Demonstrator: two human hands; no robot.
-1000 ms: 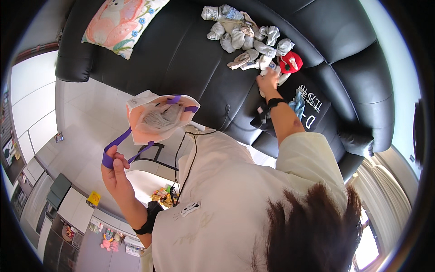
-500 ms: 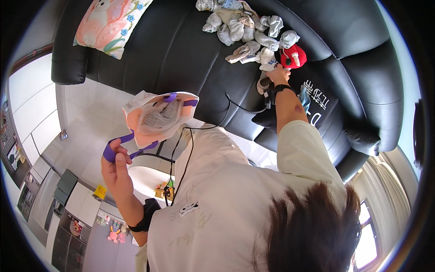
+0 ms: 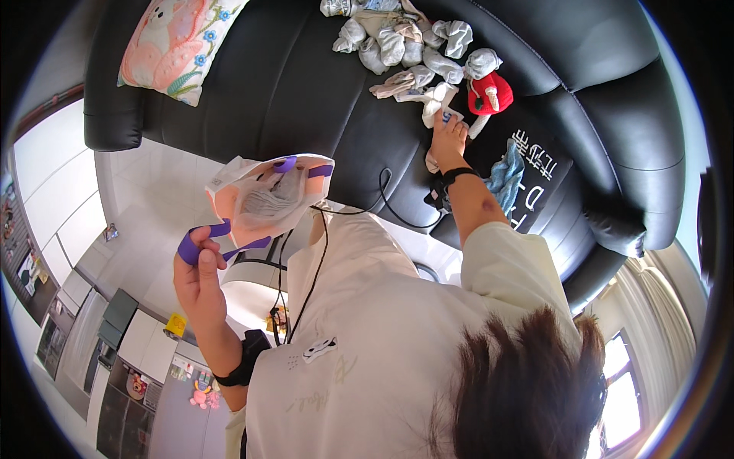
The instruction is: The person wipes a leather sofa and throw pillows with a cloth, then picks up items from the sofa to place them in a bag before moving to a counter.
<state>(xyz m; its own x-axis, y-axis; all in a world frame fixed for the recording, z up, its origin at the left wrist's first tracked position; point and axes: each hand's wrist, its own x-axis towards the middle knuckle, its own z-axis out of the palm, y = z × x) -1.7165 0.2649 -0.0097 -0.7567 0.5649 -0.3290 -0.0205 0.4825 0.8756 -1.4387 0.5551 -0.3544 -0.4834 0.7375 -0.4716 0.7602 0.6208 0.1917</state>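
Note:
Several pale socks [image 3: 390, 42] lie in a heap on the black sofa. At the heap's near edge, my right hand [image 3: 449, 141] has its fingers closed about a white sock [image 3: 448, 118] with blue marks; the palm side is hidden. Just beyond that hand sits a small red knitted-looking item [image 3: 489, 93]. My left hand [image 3: 200, 264] is closed on the purple ribbon handle [image 3: 193, 246] of a paper bag [image 3: 223, 183]. The bag hangs with its mouth toward me, showing an orange inside and whitish, translucent wrapping [image 3: 275, 197].
A blue cloth [image 3: 505, 180] and a black cushion [image 3: 539, 180] with white lettering lie right of my right forearm. A black cable [image 3: 382, 183] runs between my body and the sofa. One printed cushion [image 3: 180, 46] rests at the sofa's left end.
My right hand has shifted slightly left and toward me with the white sock, away from the red item. More of the blue cloth shows. My left hand and the bag stay nearly still.

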